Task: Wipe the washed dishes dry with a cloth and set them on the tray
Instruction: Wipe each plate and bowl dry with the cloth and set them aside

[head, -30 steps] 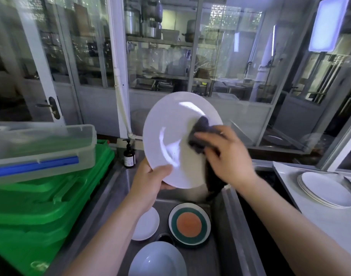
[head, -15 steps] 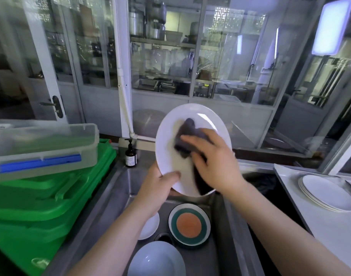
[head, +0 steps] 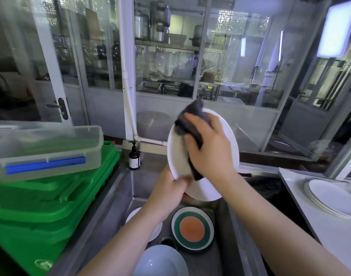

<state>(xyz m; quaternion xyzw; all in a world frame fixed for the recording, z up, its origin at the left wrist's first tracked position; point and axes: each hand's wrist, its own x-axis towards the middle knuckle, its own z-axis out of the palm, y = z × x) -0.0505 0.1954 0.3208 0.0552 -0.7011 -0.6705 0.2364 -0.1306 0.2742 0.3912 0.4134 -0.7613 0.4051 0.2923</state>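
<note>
A large white plate [head: 178, 154] stands nearly upright above the steel sink [head: 118, 198]. My left hand [head: 168, 191] grips its lower left rim. My right hand [head: 210, 148] presses a dark grey cloth [head: 192, 116] against the plate's face, and the cloth's top sticks out past the upper rim. In the sink below lie a green-and-orange plate [head: 192, 229], a small white plate [head: 156, 230] partly under my left forearm, and a pale bowl [head: 160, 261]. At the right, a stack of white plates [head: 334, 198] rests on the white tray [head: 310, 216].
Green crates [head: 41, 206] are stacked left of the sink, with a clear lidded box [head: 47, 148] on top. A brown pump bottle [head: 134, 158] stands at the sink's back corner. Glass partitions rise behind the sink.
My right hand has slid the cloth up the plate's face to the top rim. The plate has turned more edge-on and shifted slightly right and down.
</note>
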